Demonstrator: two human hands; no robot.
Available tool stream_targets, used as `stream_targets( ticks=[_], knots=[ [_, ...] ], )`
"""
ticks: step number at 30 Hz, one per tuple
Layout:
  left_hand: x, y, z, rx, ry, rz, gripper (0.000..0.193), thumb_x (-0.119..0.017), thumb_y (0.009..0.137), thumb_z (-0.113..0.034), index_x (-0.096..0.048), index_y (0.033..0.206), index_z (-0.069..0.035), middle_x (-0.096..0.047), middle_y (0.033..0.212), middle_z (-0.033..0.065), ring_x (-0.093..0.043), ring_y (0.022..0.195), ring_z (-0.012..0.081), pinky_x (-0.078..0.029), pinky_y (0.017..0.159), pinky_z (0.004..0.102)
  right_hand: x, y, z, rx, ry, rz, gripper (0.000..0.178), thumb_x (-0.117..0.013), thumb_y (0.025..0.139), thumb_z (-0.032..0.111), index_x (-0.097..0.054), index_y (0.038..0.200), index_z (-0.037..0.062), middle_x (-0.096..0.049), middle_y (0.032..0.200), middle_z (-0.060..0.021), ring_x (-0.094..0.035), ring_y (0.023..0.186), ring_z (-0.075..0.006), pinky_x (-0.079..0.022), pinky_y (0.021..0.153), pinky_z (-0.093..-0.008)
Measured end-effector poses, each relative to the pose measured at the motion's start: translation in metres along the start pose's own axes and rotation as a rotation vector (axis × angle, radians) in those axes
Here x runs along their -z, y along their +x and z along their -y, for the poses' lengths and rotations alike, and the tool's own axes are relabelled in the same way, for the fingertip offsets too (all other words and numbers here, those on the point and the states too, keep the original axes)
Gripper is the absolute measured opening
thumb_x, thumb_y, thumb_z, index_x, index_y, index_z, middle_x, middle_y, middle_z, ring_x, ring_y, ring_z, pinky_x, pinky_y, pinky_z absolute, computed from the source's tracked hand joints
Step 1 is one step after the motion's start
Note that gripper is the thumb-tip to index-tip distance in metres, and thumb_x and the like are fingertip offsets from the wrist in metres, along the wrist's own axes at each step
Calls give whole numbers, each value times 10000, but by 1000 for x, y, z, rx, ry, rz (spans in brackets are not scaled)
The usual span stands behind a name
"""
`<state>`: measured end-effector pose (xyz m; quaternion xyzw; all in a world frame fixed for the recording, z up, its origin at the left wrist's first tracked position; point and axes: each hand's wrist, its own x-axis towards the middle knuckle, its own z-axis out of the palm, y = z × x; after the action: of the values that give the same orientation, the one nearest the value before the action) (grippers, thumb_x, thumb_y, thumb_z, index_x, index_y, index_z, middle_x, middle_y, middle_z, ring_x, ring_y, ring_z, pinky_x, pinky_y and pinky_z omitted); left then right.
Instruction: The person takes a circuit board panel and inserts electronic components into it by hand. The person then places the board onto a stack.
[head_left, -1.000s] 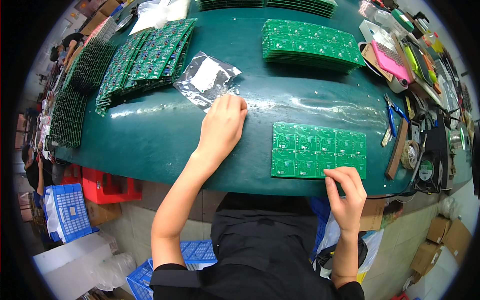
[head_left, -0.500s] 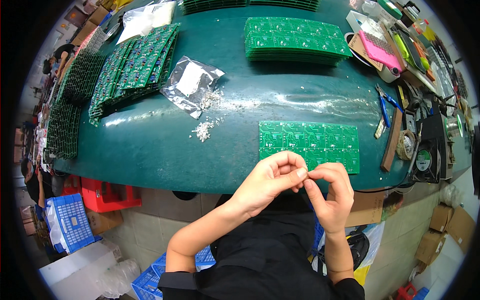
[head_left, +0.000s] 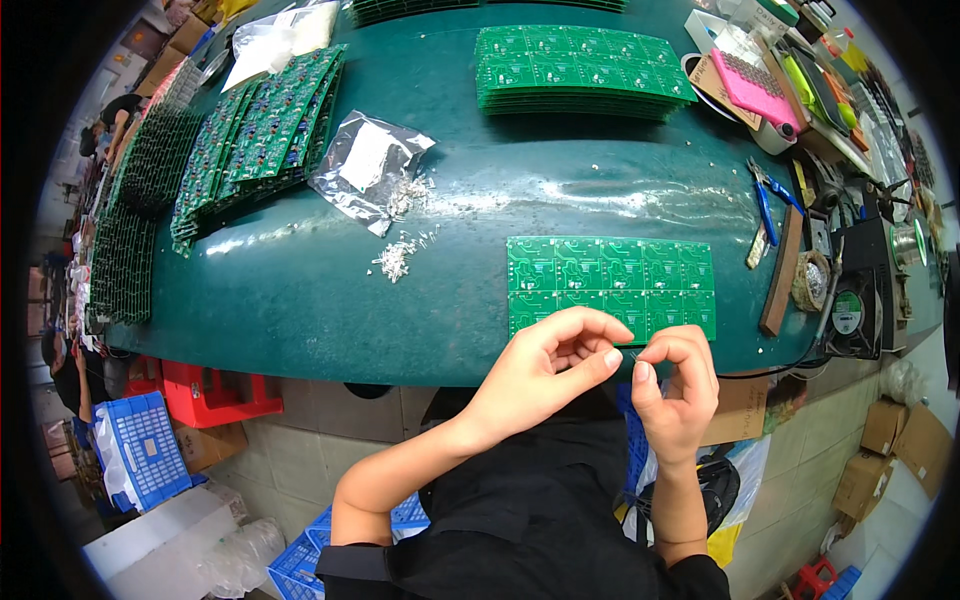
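Just above the near edge of a green circuit board panel [head_left: 610,268], my two hands face each other, fingertips a short gap apart. My left hand [head_left: 550,365] has its fingers curled in and the thumb stretched toward the right hand; whatever lies in the curl is hidden. Thumb and index finger of my right hand [head_left: 682,385] are pinched together, with a tiny part with thin wire leads [head_left: 632,355] faintly showing at the tips. To the left lie a small pile of white components [head_left: 393,262] and an open clear plastic bag [head_left: 362,165] with more spilling out.
A stack of bare green boards [head_left: 580,75] stands at the back. Populated boards [head_left: 270,130] lean in rows at left. Blue-handled pliers [head_left: 766,205], a wooden strip [head_left: 782,270], a solder spool [head_left: 908,243] and a small black fan [head_left: 850,310] line the right side.
My fingertips, touching before, have come apart, the right hand shifting slightly right. The whole table view has shifted a little to the left and up.
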<state>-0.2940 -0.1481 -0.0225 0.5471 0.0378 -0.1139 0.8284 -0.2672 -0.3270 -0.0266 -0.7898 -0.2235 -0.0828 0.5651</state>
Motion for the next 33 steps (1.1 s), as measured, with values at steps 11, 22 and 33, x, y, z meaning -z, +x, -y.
stream_targets(
  ticks=[11,22,33],
  knots=[
    [9,0,8,269,-105,161,148,-670,969,-139,-647,1039,-10,-638,923,-4,-578,832,53,-493,758,216,9,3,-10,578,-368,111,214,-708,699,-74,-629,870,26,-570,858,-77,-589,726,-258,-499,638,-390],
    [-3,-5,15,162,-198,110,127,-669,960,-133,-638,999,-16,-614,894,-2,-585,817,81,-489,723,244,7,-12,-6,-24,81,57,167,-736,761,-43,-617,868,5,-624,852,-102,-598,769,-217,-485,699,-314],
    [30,31,20,-595,1041,-98,126,-694,856,-42,-680,980,-53,-678,909,92,-661,845,279,-533,752,370,5,5,-38,68,-407,118,190,-754,724,1,-639,846,90,-598,794,-1,-581,751,-175,-376,783,-335]
  ],
)
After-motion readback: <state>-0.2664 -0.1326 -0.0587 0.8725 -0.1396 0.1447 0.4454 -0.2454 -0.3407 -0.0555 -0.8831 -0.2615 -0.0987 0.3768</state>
